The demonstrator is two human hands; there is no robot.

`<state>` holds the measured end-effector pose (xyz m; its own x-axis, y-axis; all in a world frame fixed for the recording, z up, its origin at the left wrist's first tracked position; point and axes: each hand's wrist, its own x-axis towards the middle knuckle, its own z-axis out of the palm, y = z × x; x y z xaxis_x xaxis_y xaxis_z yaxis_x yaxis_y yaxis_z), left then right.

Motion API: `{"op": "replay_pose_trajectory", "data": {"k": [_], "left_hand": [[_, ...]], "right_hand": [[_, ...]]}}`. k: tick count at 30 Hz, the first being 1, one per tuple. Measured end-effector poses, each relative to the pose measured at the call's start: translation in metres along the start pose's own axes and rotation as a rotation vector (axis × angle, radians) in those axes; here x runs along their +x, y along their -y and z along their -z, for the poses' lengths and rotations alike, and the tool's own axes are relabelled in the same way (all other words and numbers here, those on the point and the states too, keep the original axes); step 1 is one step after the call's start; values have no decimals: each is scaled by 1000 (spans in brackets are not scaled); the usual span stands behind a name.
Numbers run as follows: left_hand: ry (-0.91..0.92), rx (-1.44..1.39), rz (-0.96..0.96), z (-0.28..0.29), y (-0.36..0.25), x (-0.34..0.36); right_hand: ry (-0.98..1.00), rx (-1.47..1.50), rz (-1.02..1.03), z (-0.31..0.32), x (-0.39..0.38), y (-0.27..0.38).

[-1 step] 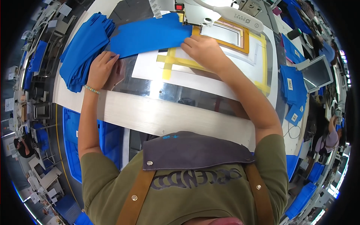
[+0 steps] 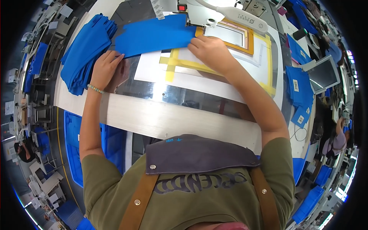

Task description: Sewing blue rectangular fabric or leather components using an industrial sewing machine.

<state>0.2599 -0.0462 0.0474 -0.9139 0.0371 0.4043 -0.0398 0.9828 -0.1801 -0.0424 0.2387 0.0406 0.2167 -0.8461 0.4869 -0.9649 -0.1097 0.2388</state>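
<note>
A flat blue fabric piece lies across the worktable under the white machine head. My left hand has its fingers closed on the piece's lower left corner, beside a thick stack of folded blue fabric. My right hand pinches the piece's right end, close to an orange frame with a pale inner window. Under that frame are white sheets with yellow tape strips.
Blue labelled pieces and a tilted screen are at the right. A blue bin sits below the table's left edge. Other people are at benches on both sides.
The flat blue piece and both my hands have shifted very slightly to the right, with the grips unchanged.
</note>
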Motion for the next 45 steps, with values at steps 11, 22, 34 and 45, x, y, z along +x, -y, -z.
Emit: {"op": "replay_pose_trajectory", "data": {"k": [11,22,34,45], "left_hand": [[-254,-111,-408,-74,-63,145],[-166,-119,-421,-77,-106,162],[-128,-384,-60,-65,-108,135],[134,-271,-86,-67,-103,134]], "right_hand": [[52,-190,-184,75,-120,-60],[136,-183,-326,86,-171,-55],[-79,97,-739,101,-189,-22],[-29,347,-1033,38,-169,-129]]}}
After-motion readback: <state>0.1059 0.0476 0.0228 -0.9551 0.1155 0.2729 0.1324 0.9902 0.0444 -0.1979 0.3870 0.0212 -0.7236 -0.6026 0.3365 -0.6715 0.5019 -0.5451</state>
